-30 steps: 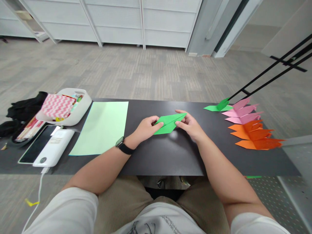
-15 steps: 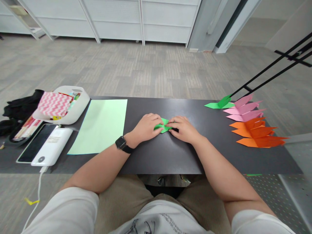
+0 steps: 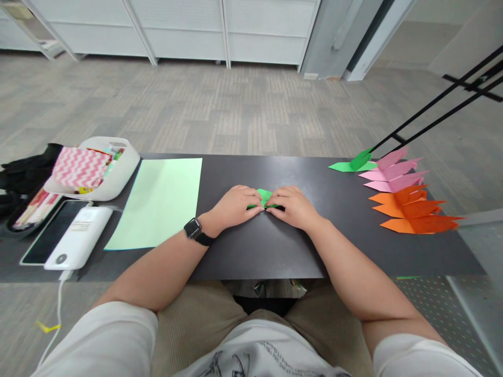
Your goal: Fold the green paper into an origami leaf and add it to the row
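A folded piece of green paper (image 3: 264,198) lies on the black table (image 3: 275,246), mostly covered by my two hands. My left hand (image 3: 234,206), with a black watch on its wrist, presses on the paper's left end with fingers curled down. Pressing the right end in the same way is my right hand (image 3: 293,206). The fingertips of both hands nearly meet over the paper. Only a small green patch shows between and behind them.
A light green sheet (image 3: 159,201) lies to the left. Further left are a white power bank (image 3: 74,237), a phone (image 3: 47,238) and a white basket (image 3: 118,178) with patterned papers. Folded green (image 3: 351,164), pink (image 3: 391,175) and orange (image 3: 412,212) paper shapes line the right side.
The green paper, held up and stretched out a second ago, has been lowered to the table and folded smaller. Both hands have closed in over it and press it flat.
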`<act>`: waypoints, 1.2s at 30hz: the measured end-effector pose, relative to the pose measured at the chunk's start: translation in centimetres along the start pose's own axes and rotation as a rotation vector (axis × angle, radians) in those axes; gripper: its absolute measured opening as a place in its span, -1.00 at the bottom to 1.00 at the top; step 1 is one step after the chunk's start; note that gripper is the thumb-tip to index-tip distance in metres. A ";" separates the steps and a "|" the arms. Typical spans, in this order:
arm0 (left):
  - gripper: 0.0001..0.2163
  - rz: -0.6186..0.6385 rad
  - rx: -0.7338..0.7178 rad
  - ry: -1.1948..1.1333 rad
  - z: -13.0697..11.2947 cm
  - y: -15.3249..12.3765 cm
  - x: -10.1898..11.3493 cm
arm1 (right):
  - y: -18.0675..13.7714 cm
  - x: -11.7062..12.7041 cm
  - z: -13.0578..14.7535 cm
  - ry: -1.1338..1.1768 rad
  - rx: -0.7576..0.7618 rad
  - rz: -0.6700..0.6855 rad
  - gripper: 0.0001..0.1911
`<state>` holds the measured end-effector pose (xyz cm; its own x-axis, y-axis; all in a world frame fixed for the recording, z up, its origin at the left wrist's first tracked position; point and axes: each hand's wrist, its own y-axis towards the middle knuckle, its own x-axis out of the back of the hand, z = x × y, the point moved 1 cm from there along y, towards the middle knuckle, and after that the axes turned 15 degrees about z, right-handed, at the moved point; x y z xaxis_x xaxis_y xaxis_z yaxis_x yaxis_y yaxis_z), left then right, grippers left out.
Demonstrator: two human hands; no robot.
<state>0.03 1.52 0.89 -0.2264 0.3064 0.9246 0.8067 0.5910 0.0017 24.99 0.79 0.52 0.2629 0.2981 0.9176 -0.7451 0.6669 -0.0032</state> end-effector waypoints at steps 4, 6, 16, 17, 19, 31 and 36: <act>-0.82 -0.006 0.001 -0.020 -0.1 -0.1 0.2 | -0.2 0.2 0.0 0.007 -0.007 0.010 -0.87; -0.82 -0.009 0.015 -0.009 -0.2 -0.2 0.3 | -0.3 0.4 0.1 0.001 -0.009 0.011 -0.88; -0.86 -0.011 0.118 -0.038 -0.6 0.0 -0.2 | -0.2 0.1 0.2 0.040 -0.065 -0.010 -0.92; -0.87 -0.019 0.126 -0.050 -0.6 0.0 -0.2 | -0.1 0.1 0.2 0.050 -0.074 -0.015 -0.90; -0.88 -0.028 0.143 -0.066 -0.6 0.0 -0.2 | -0.1 0.1 0.2 0.059 -0.088 -0.016 -0.91; -0.90 -0.013 0.178 -0.024 -0.6 0.3 -0.4 | 0.1 0.0 0.1 0.067 -0.112 -0.013 -0.94; -0.89 0.025 0.147 0.024 -0.8 0.1 0.1 | 0.0 -0.1 0.0 0.045 -0.086 -0.001 -0.88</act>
<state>0.49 1.02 1.23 -0.1927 0.3050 0.9326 0.7228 0.6869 -0.0753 24.97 0.78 0.44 0.2922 0.3270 0.8987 -0.6900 0.7228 -0.0387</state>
